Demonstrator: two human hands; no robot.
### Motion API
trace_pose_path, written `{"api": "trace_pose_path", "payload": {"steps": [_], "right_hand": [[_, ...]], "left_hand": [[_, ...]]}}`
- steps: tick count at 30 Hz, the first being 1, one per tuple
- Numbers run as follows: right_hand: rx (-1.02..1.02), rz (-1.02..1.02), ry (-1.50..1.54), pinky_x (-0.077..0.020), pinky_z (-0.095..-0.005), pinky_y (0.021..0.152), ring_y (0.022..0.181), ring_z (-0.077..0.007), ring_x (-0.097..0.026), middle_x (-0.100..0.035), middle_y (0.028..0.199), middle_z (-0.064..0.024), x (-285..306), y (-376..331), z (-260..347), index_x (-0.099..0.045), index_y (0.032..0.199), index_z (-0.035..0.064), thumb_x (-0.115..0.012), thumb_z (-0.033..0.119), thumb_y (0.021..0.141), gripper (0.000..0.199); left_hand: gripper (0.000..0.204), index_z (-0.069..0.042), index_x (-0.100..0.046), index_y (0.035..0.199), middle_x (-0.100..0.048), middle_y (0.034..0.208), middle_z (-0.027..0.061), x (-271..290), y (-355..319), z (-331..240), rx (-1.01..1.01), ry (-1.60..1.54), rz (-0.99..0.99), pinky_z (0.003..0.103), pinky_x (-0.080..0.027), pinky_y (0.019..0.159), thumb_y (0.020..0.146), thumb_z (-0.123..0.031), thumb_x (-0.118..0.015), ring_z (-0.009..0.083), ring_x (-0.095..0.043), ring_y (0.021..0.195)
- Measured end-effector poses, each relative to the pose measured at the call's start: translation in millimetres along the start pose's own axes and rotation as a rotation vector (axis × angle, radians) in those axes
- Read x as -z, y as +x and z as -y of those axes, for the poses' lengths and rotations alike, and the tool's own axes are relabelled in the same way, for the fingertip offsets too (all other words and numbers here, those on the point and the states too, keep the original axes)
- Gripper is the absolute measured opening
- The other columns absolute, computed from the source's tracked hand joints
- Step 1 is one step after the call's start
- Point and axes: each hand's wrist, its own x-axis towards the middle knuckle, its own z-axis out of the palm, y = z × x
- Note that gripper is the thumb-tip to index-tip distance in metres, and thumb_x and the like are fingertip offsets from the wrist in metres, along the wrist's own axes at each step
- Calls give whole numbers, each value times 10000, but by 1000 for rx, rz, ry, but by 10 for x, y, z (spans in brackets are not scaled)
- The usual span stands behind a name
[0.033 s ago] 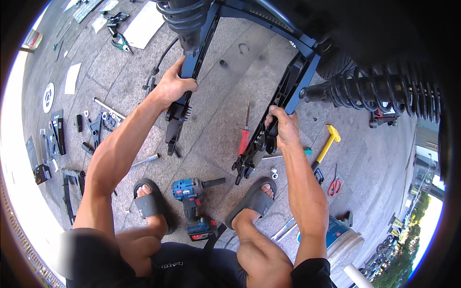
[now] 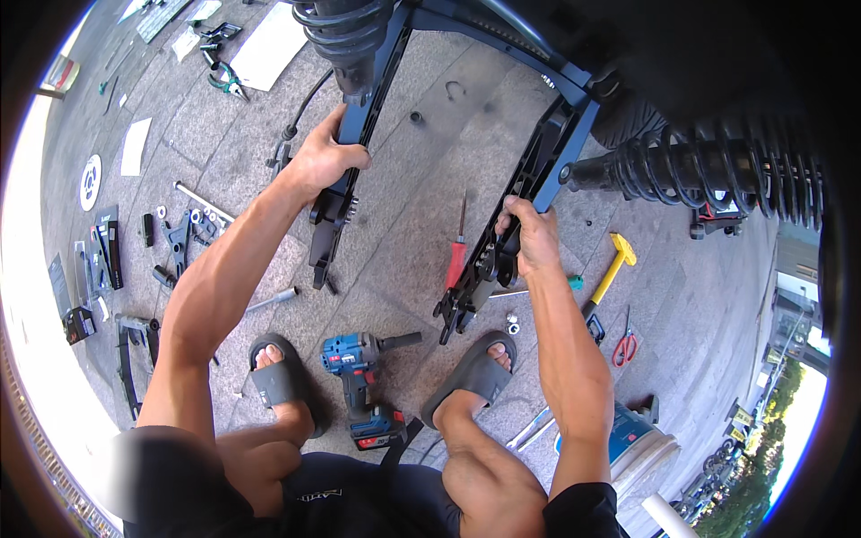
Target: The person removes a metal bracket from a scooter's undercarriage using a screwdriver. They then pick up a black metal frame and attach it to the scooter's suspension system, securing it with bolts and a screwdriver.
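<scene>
A fork-shaped blue-and-black swingarm reaches toward me from the top of the view, its two arms ending in black brackets. My left hand is wrapped round its left arm, thumb across the top. Lower down on the right arm, my right hand grips the metal, fingers curled over its inner side. Beside the left arm stands a coil shock absorber; another black coil spring runs off to the right. Between the arms a red-handled screwdriver lies on the paving, partly beside the right bracket.
A blue cordless impact wrench lies between my sandalled feet. To the right are a yellow hammer, red scissors and a bucket. Pliers, a white disc, papers and several small parts lie leftward.
</scene>
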Motion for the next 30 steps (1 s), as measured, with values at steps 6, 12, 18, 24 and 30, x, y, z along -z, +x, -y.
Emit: {"api": "trace_pose_path", "payload": {"steps": [6, 12, 18, 24, 30], "right_hand": [[34, -21, 14, -472, -297, 502, 530, -146, -548, -560, 658, -51, -53, 83, 94, -574, 814, 12, -655, 77, 793, 107], [65, -25, 27, -445, -291, 484, 507, -141, -543, -563, 666, -37, -79, 205, 97, -581, 809, 28, -674, 89, 776, 117], [59, -44, 29, -449, -289, 482, 495, -146, -554, -573, 635, -45, -78, 283, 84, -605, 789, 14, -694, 98, 768, 124], [82, -41, 36, -457, -291, 479, 492, -151, -561, -582, 646, -49, -91, 285, 73, -609, 794, 16, -708, 100, 768, 132], [60, -2, 26, -504, -292, 546, 585, -138, -563, -574, 705, -59, -79, 251, 97, -579, 850, 24, -718, 127, 814, 177]], "left_hand": [[611, 3, -512, 1210, -542, 867, 37, 5, 91, -96, -6, -2, -30, 273, -463, 676, 636, -65, -712, 142, -541, 744], [517, 3, -521, 1128, -541, 857, 45, 37, 228, -129, 33, -10, -15, 288, -498, 603, 653, -57, -717, 143, -558, 696], [545, 9, -519, 1147, -544, 864, 60, 45, 296, -94, 32, 30, -16, 299, -496, 663, 652, -78, -729, 156, -560, 751], [577, 5, -530, 1160, -552, 882, 59, 90, 378, -48, -7, 68, 34, 309, -478, 718, 649, -152, -749, 165, -549, 788], [626, -13, -531, 1202, -561, 938, 66, 112, 417, 2, -44, 100, 40, 303, -463, 773, 649, -197, -762, 166, -542, 852]]}}
